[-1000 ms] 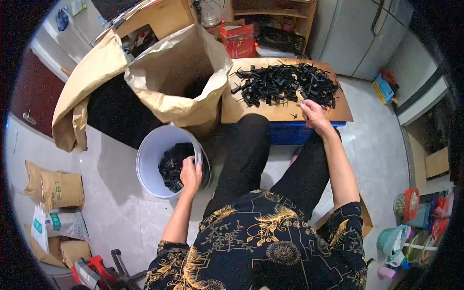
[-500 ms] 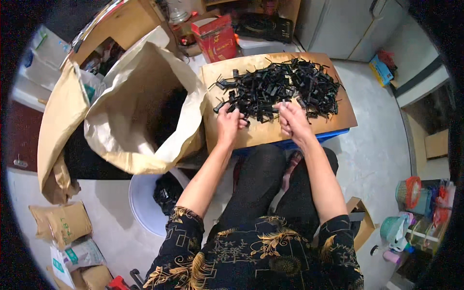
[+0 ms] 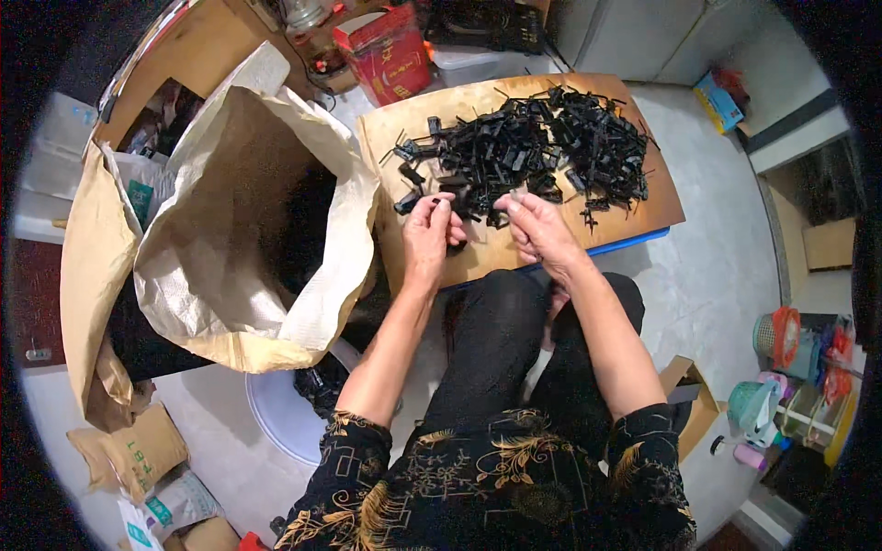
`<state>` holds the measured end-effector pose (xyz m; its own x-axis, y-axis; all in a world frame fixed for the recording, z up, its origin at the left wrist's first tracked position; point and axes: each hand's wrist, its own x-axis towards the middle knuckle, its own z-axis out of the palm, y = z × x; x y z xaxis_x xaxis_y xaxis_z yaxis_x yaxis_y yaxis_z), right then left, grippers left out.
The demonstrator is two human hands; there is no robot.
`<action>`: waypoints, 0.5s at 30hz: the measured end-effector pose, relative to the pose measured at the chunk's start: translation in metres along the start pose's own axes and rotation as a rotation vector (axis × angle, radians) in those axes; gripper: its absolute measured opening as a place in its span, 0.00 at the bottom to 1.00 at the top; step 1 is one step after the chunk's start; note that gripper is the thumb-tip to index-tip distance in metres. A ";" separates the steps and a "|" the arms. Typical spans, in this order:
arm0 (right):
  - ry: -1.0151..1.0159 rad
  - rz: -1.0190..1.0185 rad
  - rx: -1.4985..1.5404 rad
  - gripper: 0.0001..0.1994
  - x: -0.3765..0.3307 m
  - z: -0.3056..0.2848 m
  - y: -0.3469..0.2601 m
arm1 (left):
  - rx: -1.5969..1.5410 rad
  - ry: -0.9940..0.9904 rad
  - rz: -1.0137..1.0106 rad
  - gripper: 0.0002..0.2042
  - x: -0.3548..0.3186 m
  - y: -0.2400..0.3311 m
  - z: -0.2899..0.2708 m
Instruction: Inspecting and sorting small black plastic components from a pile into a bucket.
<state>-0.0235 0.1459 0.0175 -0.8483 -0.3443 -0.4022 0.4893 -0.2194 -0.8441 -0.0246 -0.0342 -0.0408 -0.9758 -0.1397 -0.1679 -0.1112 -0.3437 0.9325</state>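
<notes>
A heap of small black plastic parts [image 3: 510, 147], many with thin prongs, lies on a wooden board [image 3: 390, 266]. My left hand [image 3: 428, 241] is closed at the heap's near left edge. Its thumb and forefinger pinch a small black plastic part, mostly hidden by the fingers. To its right, at the near side of the heap, my right hand [image 3: 544, 230] is closed in a pinch too. Something small and greyish shows at its fingertips, too small to name. A short gap separates the two hands.
Left of the board gapes a large paper sack [image 3: 220, 303] with a pale lining and a dark inside. Below it stands a white tub [image 3: 276, 418] holding black material. A red box [image 3: 386, 55] stands behind the board. A cardboard box [image 3: 694, 404] sits on the floor at right.
My right hand has moved left, closer to my left hand. Both hands stay closed. The whole view has shifted slightly, and the sack now appears lower and further left.
</notes>
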 end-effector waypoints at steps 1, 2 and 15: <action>0.011 0.000 -0.031 0.10 0.000 0.003 0.002 | 0.051 -0.041 -0.011 0.09 0.003 0.001 0.000; 0.008 0.004 -0.063 0.10 0.000 0.010 0.004 | 0.104 -0.069 -0.016 0.09 0.004 0.003 -0.005; 0.113 -0.016 -0.222 0.10 -0.007 0.016 0.028 | -0.280 -0.216 -0.034 0.15 0.023 0.022 -0.015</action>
<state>-0.0009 0.1277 0.0023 -0.8791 -0.2350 -0.4146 0.4295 -0.0137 -0.9030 -0.0468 -0.0586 -0.0292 -0.9930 0.0656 -0.0978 -0.1176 -0.5901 0.7987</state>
